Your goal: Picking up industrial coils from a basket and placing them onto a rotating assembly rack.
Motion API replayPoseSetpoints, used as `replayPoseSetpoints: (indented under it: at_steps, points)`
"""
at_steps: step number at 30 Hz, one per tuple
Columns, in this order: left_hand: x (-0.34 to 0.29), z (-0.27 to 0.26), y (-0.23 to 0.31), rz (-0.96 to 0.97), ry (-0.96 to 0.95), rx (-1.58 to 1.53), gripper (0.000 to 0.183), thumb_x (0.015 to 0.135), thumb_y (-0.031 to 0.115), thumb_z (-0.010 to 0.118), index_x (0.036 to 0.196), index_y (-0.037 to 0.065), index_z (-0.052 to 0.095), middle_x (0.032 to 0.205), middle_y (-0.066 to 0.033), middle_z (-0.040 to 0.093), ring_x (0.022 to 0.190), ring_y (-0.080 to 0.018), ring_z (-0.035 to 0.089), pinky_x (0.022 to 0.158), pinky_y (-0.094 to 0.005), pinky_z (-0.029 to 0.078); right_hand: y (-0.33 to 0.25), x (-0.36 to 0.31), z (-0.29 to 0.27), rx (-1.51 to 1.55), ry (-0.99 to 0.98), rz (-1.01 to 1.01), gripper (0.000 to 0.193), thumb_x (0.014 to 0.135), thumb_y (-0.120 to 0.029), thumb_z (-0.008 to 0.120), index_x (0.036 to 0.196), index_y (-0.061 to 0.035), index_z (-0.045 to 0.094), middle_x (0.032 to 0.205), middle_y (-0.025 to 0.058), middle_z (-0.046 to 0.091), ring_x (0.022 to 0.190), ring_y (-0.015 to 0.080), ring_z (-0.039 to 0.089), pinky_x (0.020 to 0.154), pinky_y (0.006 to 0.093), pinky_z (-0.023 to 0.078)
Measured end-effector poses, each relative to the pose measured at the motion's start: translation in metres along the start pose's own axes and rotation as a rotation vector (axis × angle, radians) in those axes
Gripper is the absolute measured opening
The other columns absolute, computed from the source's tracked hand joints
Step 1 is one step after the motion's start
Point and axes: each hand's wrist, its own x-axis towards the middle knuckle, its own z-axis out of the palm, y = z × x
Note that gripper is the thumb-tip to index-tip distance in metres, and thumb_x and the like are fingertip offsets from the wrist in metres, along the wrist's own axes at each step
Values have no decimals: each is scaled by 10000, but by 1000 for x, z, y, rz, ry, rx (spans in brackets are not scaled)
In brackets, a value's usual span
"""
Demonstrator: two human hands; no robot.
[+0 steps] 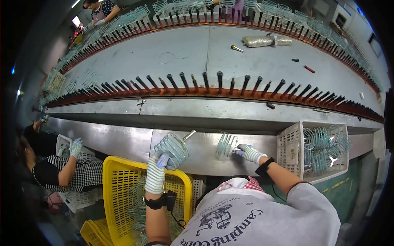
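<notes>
My left hand (155,175), in a striped glove, is closed on a pale green wire coil (175,152) with a shiny metal tube sticking out at its upper right. It holds the coil above the near rim of the metal bench, beside a yellow basket. Over the bench to the right, my right hand (251,154), gloved alike, grips the end of a second wire coil (225,146). That coil is slightly blurred, and its loops point left, away from the fingers. The two coils are apart.
A white crate (292,149) of wire coils stands at the right, and the yellow basket (186,186) holds more. Beyond the bench (135,137) runs a rail of upright dark pegs (220,82). A co-worker (67,168) sits at the left; another person (102,11) works far off.
</notes>
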Motion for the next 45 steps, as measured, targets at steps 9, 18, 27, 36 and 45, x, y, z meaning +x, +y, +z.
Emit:
replayPoseSetpoints:
  at_steps: [9,18,27,36,45]
  points:
    - [-7,53,21,-41,9,182,218,844,207,547,795,-2,585,599,-6,529,493,-56,471,465,-200,396,-51,-19,-57,-247,389,-212,565,630,-275,694,1102,-25,510,1197,183,488,1120,362,446,956,447,341]
    - [-16,165,24,221,-134,644,313,794,249,580,946,-22,612,685,-143,607,595,-210,567,565,-316,450,-99,-9,-100,-443,195,-521,200,706,-105,559,902,-65,567,845,117,588,813,314,574,707,408,456]
    - [-80,195,30,339,214,328,398,822,91,564,1197,-12,479,1041,-139,583,870,-174,574,795,-292,462,-35,75,-241,-117,898,-379,244,829,-97,512,1051,-45,596,1025,174,601,960,326,549,870,386,420]
    - [-114,237,-3,67,271,168,357,849,53,514,1192,-38,471,1014,-133,584,882,-158,565,828,-265,443,-9,89,-238,143,690,-239,294,810,-193,522,1067,-60,568,994,197,609,931,394,541,790,422,439]
    - [-181,254,-42,-10,468,291,323,893,126,454,1165,-47,477,1020,-132,539,907,-186,539,822,-281,461,143,-101,-219,76,687,-305,168,863,-184,496,975,-82,569,780,143,606,704,313,594,621,367,477]
